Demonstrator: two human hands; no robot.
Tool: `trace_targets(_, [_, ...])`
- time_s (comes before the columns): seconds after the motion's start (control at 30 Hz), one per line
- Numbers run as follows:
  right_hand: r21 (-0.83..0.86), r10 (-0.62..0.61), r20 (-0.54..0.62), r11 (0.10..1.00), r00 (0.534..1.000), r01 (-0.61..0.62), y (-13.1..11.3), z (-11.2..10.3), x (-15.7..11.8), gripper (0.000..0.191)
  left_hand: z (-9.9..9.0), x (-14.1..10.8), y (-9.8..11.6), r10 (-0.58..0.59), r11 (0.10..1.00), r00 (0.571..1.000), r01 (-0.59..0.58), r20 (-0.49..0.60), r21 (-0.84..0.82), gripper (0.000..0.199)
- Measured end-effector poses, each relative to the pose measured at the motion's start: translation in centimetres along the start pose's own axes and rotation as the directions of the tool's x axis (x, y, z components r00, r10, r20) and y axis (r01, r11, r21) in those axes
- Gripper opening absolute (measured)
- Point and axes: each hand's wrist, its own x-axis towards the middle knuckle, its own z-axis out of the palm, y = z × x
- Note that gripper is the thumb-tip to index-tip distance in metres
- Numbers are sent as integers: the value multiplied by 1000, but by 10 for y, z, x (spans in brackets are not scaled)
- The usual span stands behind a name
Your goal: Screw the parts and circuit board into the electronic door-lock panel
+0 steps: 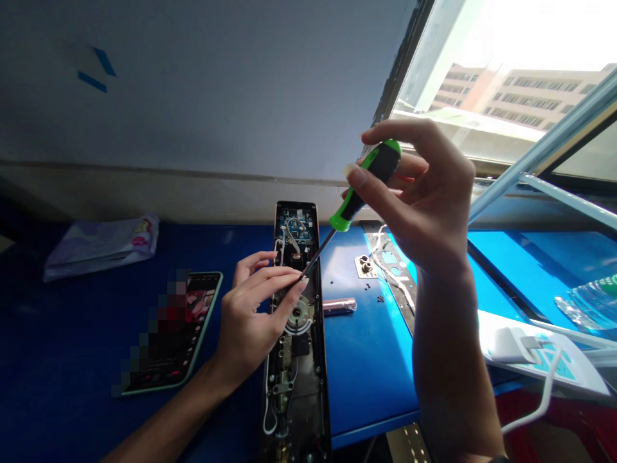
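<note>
My right hand (409,186) grips the green and black handle of a screwdriver (369,183), raised and tilted, its shaft sloping down to the left. The thumb and fingers of my left hand (260,302) pinch together at the shaft's lower end. Whether a small screw is also between them I cannot make out, and the tip is hidden. Under my left hand lies a long, narrow black housing (322,386), open at the top, perhaps a door lock body. It shows a blue circuit board (303,225), a round metal part (297,312), and white wires (267,392).
A phone (193,334) with a lit screen lies left, a plastic packet (103,244) behind it. Right of the housing are a pinkish cylinder (340,306), a small metal plate (366,266) and several loose screws (380,299). A white charger (508,344) and clear bottle (590,302) lie farther right.
</note>
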Motion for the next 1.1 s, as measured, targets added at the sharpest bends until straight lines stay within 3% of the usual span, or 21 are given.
trace_targets(0.3, [20, 15, -31, 1000, 999, -15, 5, 0, 0, 48, -2, 1, -3, 15, 1000, 1000, -15, 6, -4, 7])
trace_targets(0.53, [84, -8, 15, 996, 1000, 7, 5, -1, 2, 35, -1, 0, -3, 29, 998, 1000, -28, 9, -48, 8])
trace_targets(0.77, [263, 121, 158, 951, 980, -160, 1, -2, 0, 62, -1, -1, -3, 10, 999, 1000, -9, 11, -30, 9])
trace_targets(0.93, [231, -26, 107, 973, 994, 1, -4, 1, 0, 58, -3, -1, 1, -67, 996, 993, 62, 95, 61, 18])
trace_targets(1.0, [186, -77, 134, 981, 988, 51, -8, 1, -1, 57, -3, -3, 1, -108, 992, 982, 97, 154, 76, 29])
trace_targets(1.1, [128, -64, 229, 991, 971, 35, -15, 2, -3, 56, -2, -6, 1, -159, 986, 957, 143, 241, 85, 35])
